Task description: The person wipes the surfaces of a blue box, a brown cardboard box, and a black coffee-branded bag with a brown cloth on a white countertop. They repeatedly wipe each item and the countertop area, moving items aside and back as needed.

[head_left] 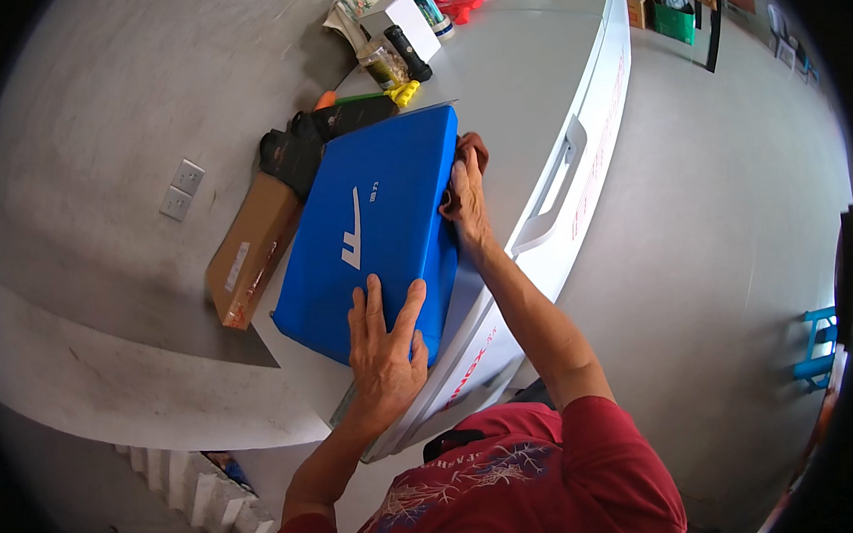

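A blue cardboard shoebox point(372, 215) with a white logo lies on the white lid of a chest freezer point(517, 79). Spread out across the box top, at the end nearest me, is my left hand point(388, 350); it holds nothing. My right hand point(469, 201) presses a brown cloth point(474, 147) against the box's right side. Part of the cloth is hidden beneath my fingers.
Along the wall lie a brown carton point(254, 246) and a black bundle point(293, 152). Beyond the box are a black flashlight point(408, 53), a clear jar point(383, 64), a white box point(403, 22) and a yellow object point(403, 94). The freezer handle point(559, 186) juts out at right.
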Available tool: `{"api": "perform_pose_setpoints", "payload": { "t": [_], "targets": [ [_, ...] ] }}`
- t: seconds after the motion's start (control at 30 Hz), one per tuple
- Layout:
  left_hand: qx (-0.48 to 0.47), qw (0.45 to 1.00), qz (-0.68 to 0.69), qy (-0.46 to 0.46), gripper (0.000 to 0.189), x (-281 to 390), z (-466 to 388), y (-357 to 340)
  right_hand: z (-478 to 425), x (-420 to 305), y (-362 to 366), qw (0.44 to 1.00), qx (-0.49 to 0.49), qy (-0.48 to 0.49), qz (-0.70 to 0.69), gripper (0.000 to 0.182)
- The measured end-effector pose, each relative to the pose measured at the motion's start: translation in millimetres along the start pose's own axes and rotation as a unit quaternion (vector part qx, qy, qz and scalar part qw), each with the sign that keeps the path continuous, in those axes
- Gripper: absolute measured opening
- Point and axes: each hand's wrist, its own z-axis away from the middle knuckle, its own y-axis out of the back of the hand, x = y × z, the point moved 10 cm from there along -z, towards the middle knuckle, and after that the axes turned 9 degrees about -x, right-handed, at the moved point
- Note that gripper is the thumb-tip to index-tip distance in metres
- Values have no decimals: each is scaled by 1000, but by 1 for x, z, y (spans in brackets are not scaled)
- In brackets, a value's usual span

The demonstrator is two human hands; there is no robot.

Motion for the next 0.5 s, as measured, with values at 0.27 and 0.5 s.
{"api": "perform_pose_setpoints", "payload": {
  "t": [0.27, 0.5],
  "targets": [
    [32, 999, 9, -5, 72, 0, 2, 5, 90, 2, -35, 1000, -25, -9, 12, 45],
    [25, 1000, 5, -15, 70, -11, 5, 7, 192, -32, -64, 976, -101, 10, 192, 43]
  ]
}}
